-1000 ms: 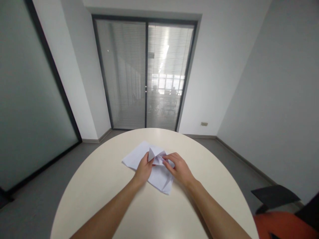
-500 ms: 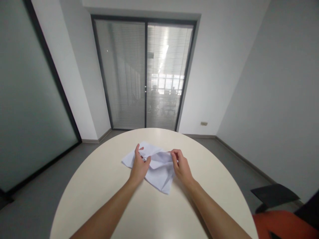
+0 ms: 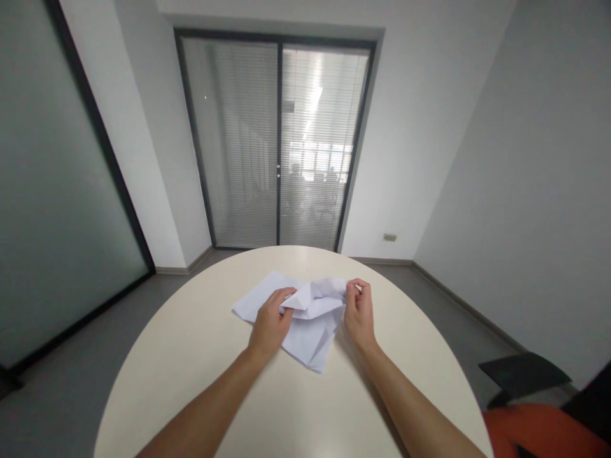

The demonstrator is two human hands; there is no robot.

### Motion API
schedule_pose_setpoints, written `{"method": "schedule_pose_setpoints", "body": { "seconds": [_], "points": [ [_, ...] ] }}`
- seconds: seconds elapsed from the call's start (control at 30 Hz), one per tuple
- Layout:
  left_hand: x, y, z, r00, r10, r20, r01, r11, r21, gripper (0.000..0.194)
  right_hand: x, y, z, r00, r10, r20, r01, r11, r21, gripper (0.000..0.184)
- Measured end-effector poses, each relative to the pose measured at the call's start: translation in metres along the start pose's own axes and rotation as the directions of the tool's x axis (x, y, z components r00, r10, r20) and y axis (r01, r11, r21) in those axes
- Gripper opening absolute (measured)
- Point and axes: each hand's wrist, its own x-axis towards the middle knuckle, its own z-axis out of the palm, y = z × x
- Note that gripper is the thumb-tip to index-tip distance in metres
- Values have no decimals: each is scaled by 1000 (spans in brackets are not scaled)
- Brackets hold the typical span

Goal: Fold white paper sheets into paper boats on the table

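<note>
A creased white cloth (image 3: 308,340) lies partly on the round table, with its upper layer lifted into folds between my hands. The thumb and fingers of my left hand (image 3: 273,321) are closed on the raised edge at the left of these folds. At the right end, my right hand (image 3: 359,312) pinches the cloth between thumb and curled fingers. One flat corner of the cloth points left past my left hand, and another points toward me. Some of the cloth under the folds is hidden.
The round cream table (image 3: 200,356) carries the cloth. At the lower right stands a chair with an orange seat (image 3: 539,426) and black armrest (image 3: 525,374). Beyond the table are a glazed door with blinds (image 3: 233,152) and a wall socket (image 3: 389,237).
My right hand has moved right and slightly up, drawing the cloth's upper layer with it. My left hand's spread fingers have closed onto the raised fold.
</note>
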Motion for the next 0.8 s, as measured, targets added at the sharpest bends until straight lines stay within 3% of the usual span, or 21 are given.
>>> {"method": "schedule_pose_setpoints", "body": {
  "seconds": [0.07, 0.17, 0.27, 0.4, 0.63, 0.8],
  "points": [
    [2, -1, 0, 998, -53, -27, 53, 998, -16, 23, 1, 3, -3, 999, -42, 31, 43, 999, -21, 16],
    [6, -5, 0, 982, -178, -63, 168, 975, -146, 42, 2, 4, -6, 967, -176, 187, 196, 976, -95, 19],
    [9, -7, -1, 962, -261, -78, 232, 935, -270, 55, 1, 2, -6, 936, -185, 301, 232, 964, -129, 26],
    [9, -7, -1, 959, -269, -85, 230, 921, -313, 56, -1, 2, -3, 946, -72, 316, 129, 978, -164, 33],
    [6, -5, 0, 973, -223, -54, 194, 926, -324, 35, -1, 4, -5, 960, -4, 280, 71, 971, -229, 40],
    [5, -2, -3, 976, -214, -34, 193, 928, -318, 31, 1, 7, -6, 960, -15, 280, 83, 969, -231, 28]
  ]
}}
